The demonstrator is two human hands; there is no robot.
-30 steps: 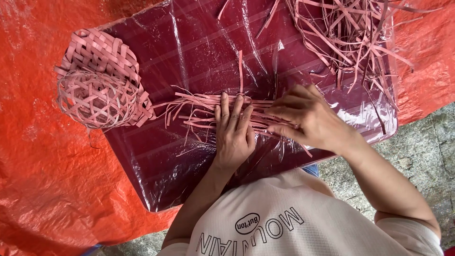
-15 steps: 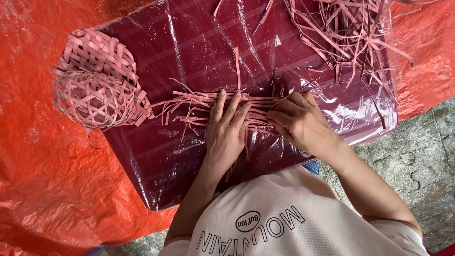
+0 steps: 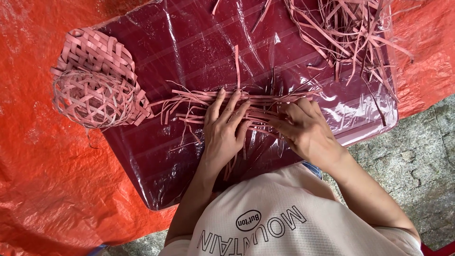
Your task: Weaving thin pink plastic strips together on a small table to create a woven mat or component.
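A flat bundle of thin pink strips [image 3: 189, 102] lies across a dark red board wrapped in clear plastic [image 3: 199, 52]. My left hand [image 3: 226, 129] lies flat on the strips with its fingers spread, pressing them down. Just to its right, my right hand [image 3: 303, 129] has its fingers curled around the ends of some of the same strips, pinching them at the bundle's right part. One single strip [image 3: 237, 59] sticks up away from the bundle.
Two woven pink baskets [image 3: 95, 90] lie at the board's left edge. A loose heap of pink strips [image 3: 346, 33] covers the board's far right corner. Orange tarp [image 3: 42, 180] surrounds the board; grey stone floor [image 3: 407, 156] shows at the right.
My left hand has stayed pressed on the strips. My right hand has shifted slightly along the bundle, working the strip ends. The view has drifted a little.
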